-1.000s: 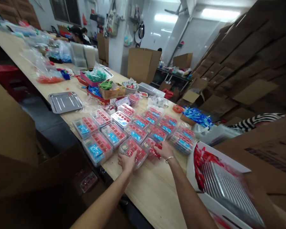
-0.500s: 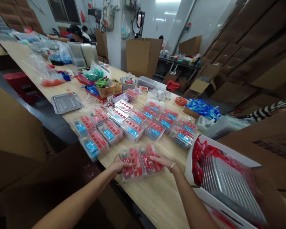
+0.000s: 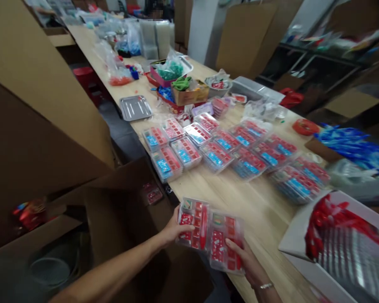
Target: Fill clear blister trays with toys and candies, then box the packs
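Surface: a pale wooden table [image 3: 252, 200] runs through a crowded workroom.
Room: a pillar [image 3: 202, 35] rises beyond the table; an open cardboard carton [image 3: 101, 219] sits below its near edge.
Left hand [image 3: 171, 230]: pinches the first clear case [image 3: 192, 223] at the table's near edge, thumb on top, other fingers mostly hidden.
Right hand [image 3: 249, 257]: grips the second case [image 3: 221, 244] likewise, just beside the first.
Count: two in hand; more than a dozen stacked cases [image 3: 217, 156] on the table.

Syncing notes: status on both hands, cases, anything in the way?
Left hand gripping clear case; right hand gripping second case. Cases side by side, near table edge. White box off right, clear of hands.
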`<state>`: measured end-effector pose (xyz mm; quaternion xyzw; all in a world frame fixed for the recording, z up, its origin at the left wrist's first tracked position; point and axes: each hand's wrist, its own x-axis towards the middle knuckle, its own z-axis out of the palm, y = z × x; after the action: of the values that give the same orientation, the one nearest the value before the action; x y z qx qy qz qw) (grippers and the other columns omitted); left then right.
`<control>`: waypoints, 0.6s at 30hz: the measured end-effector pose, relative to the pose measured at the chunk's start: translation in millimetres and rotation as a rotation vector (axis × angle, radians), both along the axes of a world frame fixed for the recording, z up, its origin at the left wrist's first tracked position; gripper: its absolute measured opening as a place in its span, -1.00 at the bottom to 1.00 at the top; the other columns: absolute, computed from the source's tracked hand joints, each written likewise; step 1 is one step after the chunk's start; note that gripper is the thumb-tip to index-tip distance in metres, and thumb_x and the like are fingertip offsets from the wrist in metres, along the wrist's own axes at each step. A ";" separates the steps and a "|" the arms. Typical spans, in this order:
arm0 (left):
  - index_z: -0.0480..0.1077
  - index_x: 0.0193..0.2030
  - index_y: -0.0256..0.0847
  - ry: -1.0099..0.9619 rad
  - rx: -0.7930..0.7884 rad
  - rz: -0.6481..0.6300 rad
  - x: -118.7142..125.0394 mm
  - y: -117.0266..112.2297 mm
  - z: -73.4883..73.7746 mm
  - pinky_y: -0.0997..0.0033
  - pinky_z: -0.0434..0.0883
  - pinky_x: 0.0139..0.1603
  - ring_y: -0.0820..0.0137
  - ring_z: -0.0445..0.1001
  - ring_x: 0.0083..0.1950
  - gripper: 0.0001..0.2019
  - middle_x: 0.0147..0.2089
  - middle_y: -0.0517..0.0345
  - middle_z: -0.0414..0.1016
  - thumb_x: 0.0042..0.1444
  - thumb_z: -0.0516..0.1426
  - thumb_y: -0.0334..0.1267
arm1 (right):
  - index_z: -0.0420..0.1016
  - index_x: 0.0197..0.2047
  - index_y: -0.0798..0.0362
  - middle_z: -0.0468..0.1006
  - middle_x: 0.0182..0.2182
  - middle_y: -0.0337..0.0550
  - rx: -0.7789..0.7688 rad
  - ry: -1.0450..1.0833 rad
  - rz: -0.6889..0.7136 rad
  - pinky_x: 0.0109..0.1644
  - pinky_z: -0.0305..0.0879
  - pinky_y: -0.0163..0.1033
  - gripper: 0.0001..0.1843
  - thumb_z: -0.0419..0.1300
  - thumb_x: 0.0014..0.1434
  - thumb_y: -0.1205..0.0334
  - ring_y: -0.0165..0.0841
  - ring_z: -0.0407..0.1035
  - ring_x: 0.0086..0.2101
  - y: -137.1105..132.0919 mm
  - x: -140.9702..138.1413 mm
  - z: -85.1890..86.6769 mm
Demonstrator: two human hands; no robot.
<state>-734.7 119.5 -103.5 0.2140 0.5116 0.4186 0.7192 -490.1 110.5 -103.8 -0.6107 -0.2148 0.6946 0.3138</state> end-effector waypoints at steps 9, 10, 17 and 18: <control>0.09 0.24 -0.07 -0.110 -0.206 -0.089 -149.3 -82.7 -24.8 0.13 0.38 0.02 0.15 0.47 -0.02 -0.10 0.01 0.05 0.49 -0.29 0.36 -0.27 | 0.26 0.17 -0.03 0.55 -0.08 -0.01 -0.069 0.240 -0.061 -0.01 0.37 0.09 -0.10 0.45 -0.25 0.01 -0.02 0.44 -0.08 -104.4 -134.1 -54.0; 0.08 0.25 -0.08 -0.102 -0.265 -0.068 -169.5 -91.9 -35.1 0.14 0.41 -0.03 0.15 0.50 -0.07 -0.10 -0.03 0.03 0.52 -0.29 0.37 -0.27 | 0.31 0.11 0.00 0.57 -0.11 0.00 -0.127 0.296 -0.073 -0.03 0.38 0.09 -0.13 0.46 -0.29 0.01 -0.02 0.46 -0.11 -115.1 -153.6 -73.5; 0.19 0.21 -0.20 -0.056 -0.481 0.125 -242.3 -116.5 -126.3 0.20 0.49 -0.24 0.12 0.56 -0.27 -0.10 -0.19 -0.04 0.59 -0.37 0.40 -0.30 | 0.53 -0.23 0.18 0.62 -0.28 0.02 -0.472 0.487 -0.205 -0.01 0.37 -0.02 -0.34 0.48 -0.41 -0.03 -0.13 0.51 -0.23 -118.2 -224.7 -249.7; 0.19 0.20 -0.20 -0.045 -0.489 0.165 -248.6 -115.8 -136.7 0.20 0.49 -0.26 0.11 0.56 -0.29 -0.08 -0.21 -0.03 0.59 -0.40 0.41 -0.30 | 0.54 -0.26 0.17 0.62 -0.31 0.00 -0.497 0.461 -0.217 -0.01 0.37 -0.04 -0.37 0.47 -0.41 -0.03 -0.14 0.51 -0.24 -111.6 -228.1 -278.4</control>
<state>-983.3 3.7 -240.2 -0.0183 0.5971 0.3443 0.7243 -718.2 -1.1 -382.2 -0.5149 0.1035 0.8078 0.2677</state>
